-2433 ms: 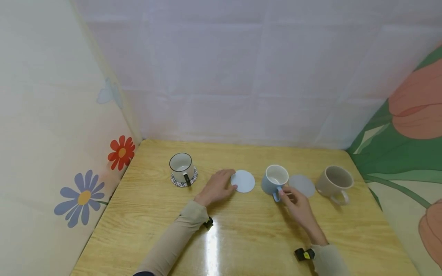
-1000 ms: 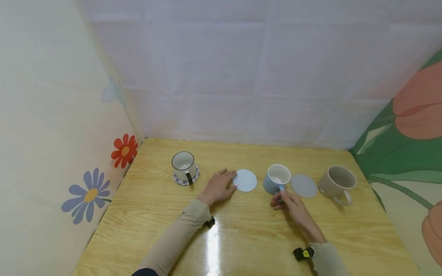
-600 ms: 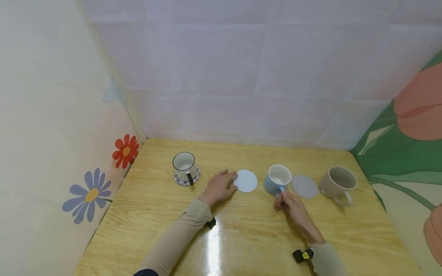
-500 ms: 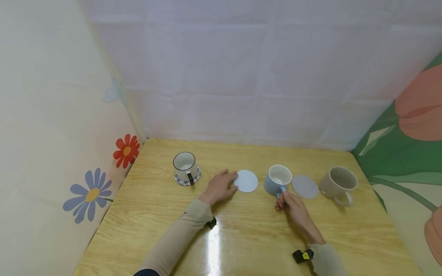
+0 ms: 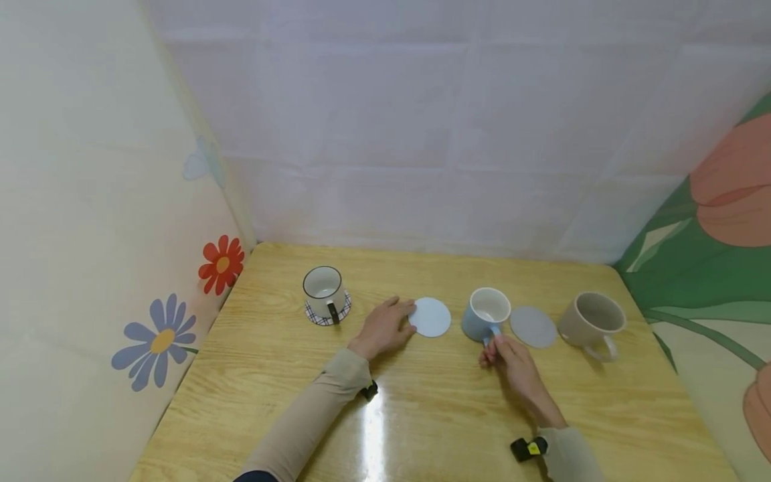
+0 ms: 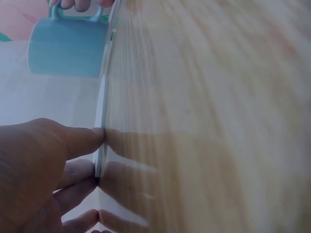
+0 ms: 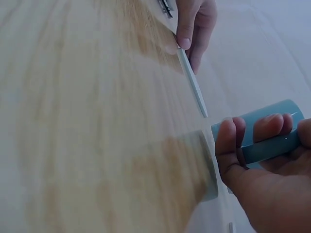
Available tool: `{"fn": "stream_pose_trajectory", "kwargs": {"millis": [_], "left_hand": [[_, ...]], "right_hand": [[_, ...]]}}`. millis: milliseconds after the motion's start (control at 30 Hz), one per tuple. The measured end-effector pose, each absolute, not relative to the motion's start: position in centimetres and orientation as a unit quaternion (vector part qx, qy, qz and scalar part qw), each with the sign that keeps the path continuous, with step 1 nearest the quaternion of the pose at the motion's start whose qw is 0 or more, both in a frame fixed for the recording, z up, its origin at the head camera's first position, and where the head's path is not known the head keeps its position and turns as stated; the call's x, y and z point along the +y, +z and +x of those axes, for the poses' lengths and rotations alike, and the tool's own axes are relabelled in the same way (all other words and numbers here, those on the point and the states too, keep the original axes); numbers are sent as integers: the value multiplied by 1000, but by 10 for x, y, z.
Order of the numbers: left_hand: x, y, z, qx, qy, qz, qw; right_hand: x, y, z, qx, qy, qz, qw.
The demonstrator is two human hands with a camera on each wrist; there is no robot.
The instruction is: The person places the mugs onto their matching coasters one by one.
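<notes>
At the middle of the table, a light blue mug with a white inside stands upright, or very nearly touching the tabletop. My right hand grips its handle, fingers curled through it, as the right wrist view shows with the handle. To the left, a round pale blue coaster lies on the wood. My left hand pinches that coaster's left edge with thumb and fingertips; the left wrist view shows the thin coaster edge-on. The mug's underside is hidden.
On the left, a white black-rimmed mug sits on a checked coaster. A grey coaster lies right of the blue mug, and a beige mug stands beyond it. A white cloth wall borders the table's back.
The fingers of my right hand have shifted further round the blue mug's handle, which has turned slightly. The left hand and the pale coaster stay together; the whole view has drifted a little.
</notes>
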State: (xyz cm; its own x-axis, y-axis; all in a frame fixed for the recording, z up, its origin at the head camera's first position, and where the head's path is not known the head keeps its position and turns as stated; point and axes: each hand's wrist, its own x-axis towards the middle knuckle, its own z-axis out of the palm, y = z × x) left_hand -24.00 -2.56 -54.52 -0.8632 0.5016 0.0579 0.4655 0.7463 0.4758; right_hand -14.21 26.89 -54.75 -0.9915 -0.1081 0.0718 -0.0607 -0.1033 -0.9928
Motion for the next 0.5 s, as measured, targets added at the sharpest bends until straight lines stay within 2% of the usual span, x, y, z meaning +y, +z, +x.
{"fn": "stream_pose_trajectory", "kwargs": {"millis": [500], "left_hand": [[-26,-552,-243,934,247,258,31]], "right_hand": [[269,-540,-144,695,-714,-89,-7]]}}
